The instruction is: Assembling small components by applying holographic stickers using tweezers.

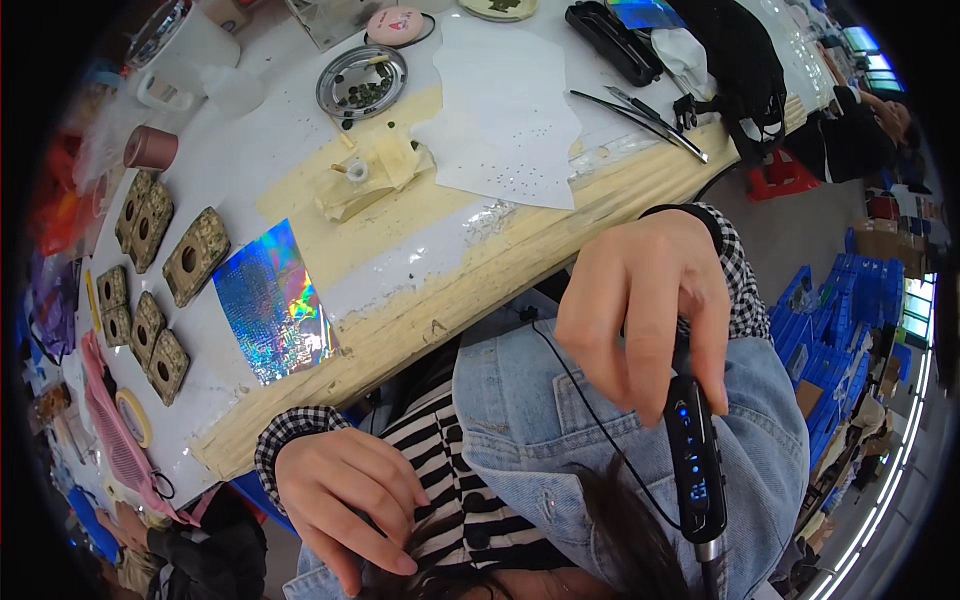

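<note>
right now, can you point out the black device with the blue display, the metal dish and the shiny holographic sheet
Black device (698, 460): head view, middle of its front face.
Metal dish (321, 86): head view, left rim.
Holographic sheet (271, 300): head view, middle of its surface.

Free passage for the left hand (345, 490) along the table edge (440, 325) between shiny sheet (272, 305) and tweezers (655, 124), crumpled yellow lump (350, 200) behind.
</note>
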Demonstrator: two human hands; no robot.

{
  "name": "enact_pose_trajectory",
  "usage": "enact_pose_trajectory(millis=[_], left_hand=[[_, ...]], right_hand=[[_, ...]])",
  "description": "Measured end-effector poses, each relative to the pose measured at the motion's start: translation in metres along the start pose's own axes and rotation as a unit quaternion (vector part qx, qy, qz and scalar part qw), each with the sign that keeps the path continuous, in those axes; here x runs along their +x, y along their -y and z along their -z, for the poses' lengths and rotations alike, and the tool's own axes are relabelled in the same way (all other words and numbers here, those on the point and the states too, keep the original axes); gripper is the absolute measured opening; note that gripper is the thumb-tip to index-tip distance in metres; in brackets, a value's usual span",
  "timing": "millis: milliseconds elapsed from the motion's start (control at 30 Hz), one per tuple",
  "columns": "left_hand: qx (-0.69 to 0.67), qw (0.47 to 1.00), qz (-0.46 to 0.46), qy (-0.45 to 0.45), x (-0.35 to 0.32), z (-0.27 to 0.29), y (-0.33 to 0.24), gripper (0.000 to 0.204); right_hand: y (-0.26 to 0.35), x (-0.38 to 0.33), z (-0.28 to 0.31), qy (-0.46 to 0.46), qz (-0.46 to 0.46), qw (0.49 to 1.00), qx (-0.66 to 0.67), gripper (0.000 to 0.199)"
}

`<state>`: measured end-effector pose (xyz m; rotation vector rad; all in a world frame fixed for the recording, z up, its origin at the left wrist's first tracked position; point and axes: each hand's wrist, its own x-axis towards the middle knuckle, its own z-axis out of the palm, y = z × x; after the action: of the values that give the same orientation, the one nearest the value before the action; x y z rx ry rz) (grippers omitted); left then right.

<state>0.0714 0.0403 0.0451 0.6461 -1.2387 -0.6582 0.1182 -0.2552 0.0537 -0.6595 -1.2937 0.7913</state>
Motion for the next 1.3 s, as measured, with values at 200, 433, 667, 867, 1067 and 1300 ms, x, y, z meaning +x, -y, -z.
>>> enact_pose_trajectory(millis=[200,433,667,867,1067,1300], left_hand=[[-0.006,1.0,-0.007,-0.005,-0.001,0.001,-0.003,0.04],[-0.003,1.0,-0.016,0.008,-0.002,0.004,-0.004,0.041],[0.087,0.986,-0.091,-0.112,-0.024,-0.012,-0.013,0.035],[0.235,0.857,-0.16,-0.43,-0.046,-0.051,-0.021,0.027],[0.197,0.838,-0.187,-0.473,-0.05,-0.054,-0.027,0.03],[0.197,0.848,-0.172,-0.46,-0.041,-0.044,-0.031,0.03]], right_hand=[[0.045,-0.001,0.014,-0.023,-0.19,0.963,-0.188,0.072],[0.096,0.038,0.083,-0.14,-0.267,0.741,-0.6,0.034],[0.101,0.09,0.249,-0.097,-0.284,0.533,-0.791,0.041],[0.072,0.136,0.304,-0.04,-0.462,0.545,-0.699,0.066],[0.07,0.16,0.318,0.015,-0.539,0.49,-0.685,0.089],[0.069,0.162,0.312,0.069,-0.462,0.457,-0.757,0.092]])
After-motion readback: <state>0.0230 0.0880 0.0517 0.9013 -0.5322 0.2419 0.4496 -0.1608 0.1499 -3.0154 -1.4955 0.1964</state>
